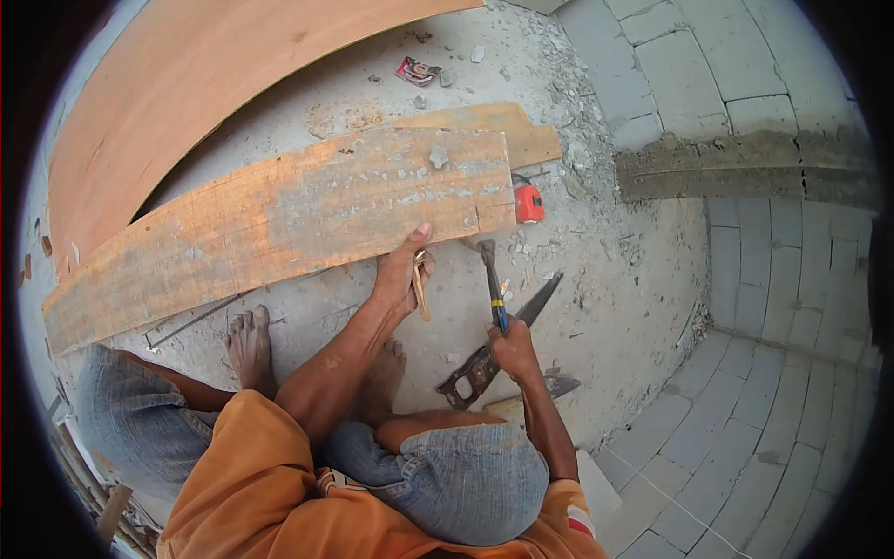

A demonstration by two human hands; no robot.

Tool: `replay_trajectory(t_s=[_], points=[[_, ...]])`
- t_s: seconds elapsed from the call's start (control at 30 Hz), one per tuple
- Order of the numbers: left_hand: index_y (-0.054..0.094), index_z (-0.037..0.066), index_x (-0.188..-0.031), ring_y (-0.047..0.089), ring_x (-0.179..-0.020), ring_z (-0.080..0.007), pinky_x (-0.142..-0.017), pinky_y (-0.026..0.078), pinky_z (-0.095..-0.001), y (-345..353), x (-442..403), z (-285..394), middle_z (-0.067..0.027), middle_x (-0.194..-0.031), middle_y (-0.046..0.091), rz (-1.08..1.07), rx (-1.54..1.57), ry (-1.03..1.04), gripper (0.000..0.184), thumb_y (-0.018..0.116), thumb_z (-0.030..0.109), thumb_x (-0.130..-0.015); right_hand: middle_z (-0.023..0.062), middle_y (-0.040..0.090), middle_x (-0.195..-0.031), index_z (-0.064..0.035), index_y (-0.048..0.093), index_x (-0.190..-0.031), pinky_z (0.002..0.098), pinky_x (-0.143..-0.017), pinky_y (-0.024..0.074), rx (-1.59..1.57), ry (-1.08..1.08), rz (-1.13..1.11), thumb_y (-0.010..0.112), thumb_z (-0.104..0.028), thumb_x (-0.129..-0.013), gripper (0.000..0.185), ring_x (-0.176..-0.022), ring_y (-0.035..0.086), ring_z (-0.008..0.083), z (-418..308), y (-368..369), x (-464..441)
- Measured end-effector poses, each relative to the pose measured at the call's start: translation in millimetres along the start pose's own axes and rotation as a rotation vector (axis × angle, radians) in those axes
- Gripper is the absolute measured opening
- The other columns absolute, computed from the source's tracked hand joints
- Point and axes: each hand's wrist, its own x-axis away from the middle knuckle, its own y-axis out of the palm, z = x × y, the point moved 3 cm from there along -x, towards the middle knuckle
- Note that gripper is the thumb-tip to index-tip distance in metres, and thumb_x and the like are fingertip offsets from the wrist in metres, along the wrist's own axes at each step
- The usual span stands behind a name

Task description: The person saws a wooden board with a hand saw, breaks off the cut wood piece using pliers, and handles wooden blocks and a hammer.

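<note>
A long, cement-stained wooden plank (pixel 372 196) spans the floor in front of me. My left hand (pixel 407 270) is closed at its near edge, with the thumb pressed over the edge. A thin wood strip (pixel 422 291) sticks down from the curled fingers of that hand. My right hand (pixel 513 350) is wrapped around the handle of a hammer (pixel 494 279), whose head is near the plank's right end, apart from it. Beneath the hammer and right hand, a handsaw (pixel 475 373) lies on the floor. A red tape measure (pixel 529 203) sits against the plank's right end.
A large plywood sheet (pixel 177 102) curves over the upper left. Another board (pixel 531 143) shows behind the plank. Rubble (pixel 577 140) and a crumpled wrapper (pixel 416 71) litter the floor. Block walls (pixel 670 70) stand to the right. A metal rod (pixel 200 317) lies near my left foot.
</note>
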Motion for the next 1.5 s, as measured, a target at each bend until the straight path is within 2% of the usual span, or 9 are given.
replay_trajectory(t_s=[0.1,0.23,0.57,0.73,0.83,0.9,1.27,1.33,1.5], points=[[0.059,0.012,-0.078,0.047,-0.041,-0.0088,-0.035,0.036,-0.0234,-5,-2,6,-0.0014,-0.056,0.056,0.091,0.09,0.247,0.047,0.062,0.057,-0.094,0.0264,0.065,-0.081,0.0067,0.061,-0.098,0.0462,-0.073,0.0501,-0.447,-0.106,0.159,0.061,-0.021,-0.096,0.028,-0.081,0.065,0.0453,-10,33,42],[0.059,0.012,-0.083,0.049,-0.041,-0.0083,-0.035,0.037,-0.0231,-6,-13,6,-0.0012,-0.056,0.057,-0.038,-0.041,-0.022,0.046,0.061,0.057,-0.094,-0.001,0.051,-0.066,-0.0018,0.055,-0.088,0.0296,-0.053,0.0408,-0.406,-0.075,0.346,0.06,-0.023,-0.1,0.025,-0.058,0.048,0.009,-37,-19,49],[0.057,0.014,-0.088,0.047,-0.04,-0.0092,-0.037,0.036,-0.0246,-9,-18,6,-0.0007,-0.056,0.057,-0.035,-0.044,0.022,0.045,0.06,0.058,-0.094,0.0007,0.052,-0.069,-0.0006,0.057,-0.093,0.0275,-0.056,0.042,-0.744,0.11,0.165,0.058,-0.026,-0.102,0.028,-0.059,0.049,0.0099,-49,-18,39],[0.057,0.014,-0.091,0.047,-0.04,-0.0091,-0.036,0.036,-0.0241,-9,-19,4,-0.0002,-0.055,0.056,-0.024,-0.063,0.03,0.044,0.059,0.058,-0.095,0.0025,0.054,-0.073,-0.0023,0.055,-0.091,0.0279,-0.064,0.0457,-1.082,-0.568,0.968,0.056,-0.022,-0.103,0.024,-0.065,0.053,0.0107,-113,-105,66],[0.058,0.014,-0.085,0.046,-0.039,-0.0091,-0.036,0.036,-0.024,-2,-15,11,0.0,-0.053,0.055,-0.02,-0.021,0.06,0.044,0.06,0.057,-0.094,0.0028,0.054,-0.071,-0.001,0.055,-0.091,0.0301,-0.058,0.0459,-0.829,-0.399,0.683,0.054,-0.021,-0.104,0.024,-0.061,0.052,0.0116,-59,-26,26],[0.058,0.015,-0.086,0.045,-0.037,-0.0091,-0.035,0.036,-0.0239,-2,-11,11,-0.0002,-0.052,0.054,-0.038,-0.002,0.064,0.044,0.06,0.058,-0.094,0.0023,0.054,-0.068,-0.0005,0.053,-0.089,0.0302,-0.051,0.0439,-0.378,0.082,-0.06,0.052,-0.022,-0.104,0.026,-0.055,0.051,0.0115,5,44,-15],[0.051,0.017,-0.081,0.046,-0.037,-0.0119,-0.032,0.034,-0.0244,-5,-12,10,-0.0028,-0.051,0.053,-0.028,0.03,0.075,0.036,0.058,0.048,-0.099,0.0087,0.061,-0.075,0.002,0.058,-0.095,0.0318,-0.054,0.0511,-0.506,0.019,-0.029,0.061,-0.034,-0.1,0.036,-0.06,0.062,0.0163,-4,84,-26],[0.051,0.017,-0.083,0.046,-0.037,-0.0122,-0.032,0.034,-0.0244,-7,-13,10,-0.0032,-0.051,0.053,-0.03,0.031,0.061,0.034,0.058,0.046,-0.099,0.0289,0.065,-0.098,0.0094,0.058,-0.109,0.0524,-0.073,0.0513,-0.037,-0.012,0.294,0.067,-0.033,-0.095,0.045,-0.086,0.067,0.0431,-37,30,-18],[0.05,0.016,-0.089,0.046,-0.036,-0.0137,-0.033,0.036,-0.0251,-3,-13,11,-0.0033,-0.051,0.053,-0.042,0.057,0.07,0.03,0.056,0.042,-0.101,0.0183,0.065,-0.106,0.0073,0.053,-0.127,0.0349,-0.073,0.0561,-1.219,-0.21,0.309,0.069,-0.039,-0.094,0.059,-0.095,0.067,0.0218,-88,-37,-73]])
